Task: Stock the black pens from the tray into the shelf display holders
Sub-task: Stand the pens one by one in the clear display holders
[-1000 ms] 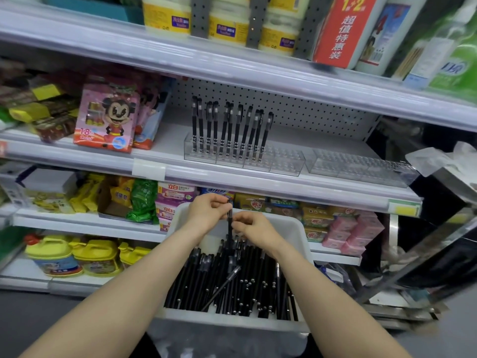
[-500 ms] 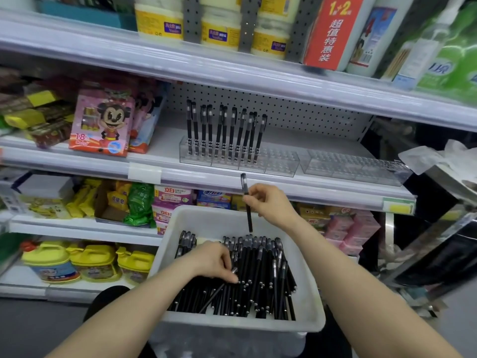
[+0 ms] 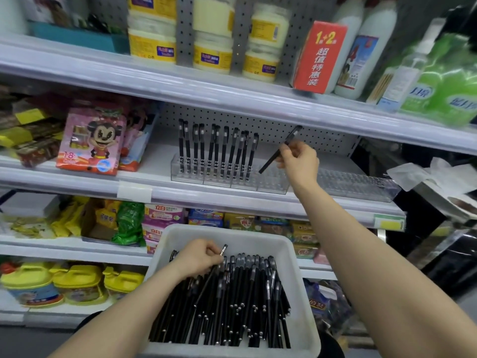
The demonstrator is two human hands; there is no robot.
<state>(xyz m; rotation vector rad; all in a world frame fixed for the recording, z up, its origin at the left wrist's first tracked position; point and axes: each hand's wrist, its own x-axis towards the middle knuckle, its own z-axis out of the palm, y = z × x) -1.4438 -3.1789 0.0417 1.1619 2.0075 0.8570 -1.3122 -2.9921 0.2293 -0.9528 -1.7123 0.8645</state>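
Right hand pinches a black pen, tilted tip-down over the clear holder near the shelf's front edge, probably lining up a slot. Left hand grips another in the tray.

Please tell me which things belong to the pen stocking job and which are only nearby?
Job: right hand, held pen, left hand, second pen, tray, loose pens, clear holders, standing pens.
Nearby only: toy box, cream jars, red carton, green bottles.
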